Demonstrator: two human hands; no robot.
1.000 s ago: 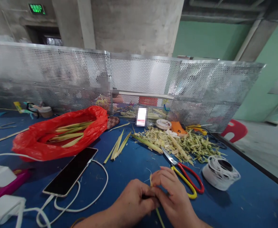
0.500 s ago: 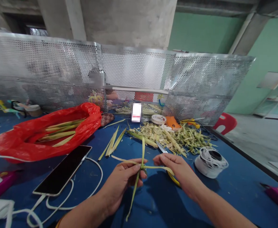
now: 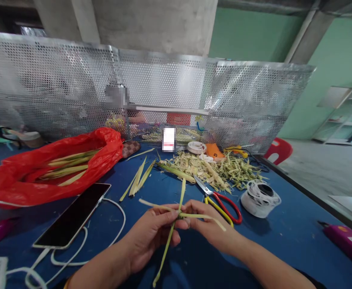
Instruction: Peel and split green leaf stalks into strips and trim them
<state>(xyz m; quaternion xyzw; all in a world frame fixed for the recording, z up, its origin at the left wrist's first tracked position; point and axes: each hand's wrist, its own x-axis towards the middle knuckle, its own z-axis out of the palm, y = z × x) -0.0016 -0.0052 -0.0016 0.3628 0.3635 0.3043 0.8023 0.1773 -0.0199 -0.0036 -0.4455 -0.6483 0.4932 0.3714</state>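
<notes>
Pale green leaf strips (image 3: 167,251) cross at a small woven knot (image 3: 180,215), their loose ends pointing away, toward me and to both sides. My left hand (image 3: 154,230) is closed, pinching the knot between thumb and fingers from the left. From the right, my right hand (image 3: 209,224) meets it, its bent fingers at the knot and partly behind the strip that lies across the hand. What its fingertips grip there is partly hidden. Just beyond my right hand lie scissors (image 3: 228,204) with one red and one yellow handle, blades apart.
A red plastic bag (image 3: 19,164) of long leaves stands left, near a phone (image 3: 73,216) on a white cable. Leaf scraps (image 3: 212,168) are heaped beyond the scissors. Right are a white twine spool (image 3: 258,200) and a purple tool (image 3: 347,241). A perforated screen (image 3: 164,80) closes off the back.
My right hand has moved left and in to the knot, uncovering the scissors' handles. My left hand still holds the knot. The view has shifted slightly.
</notes>
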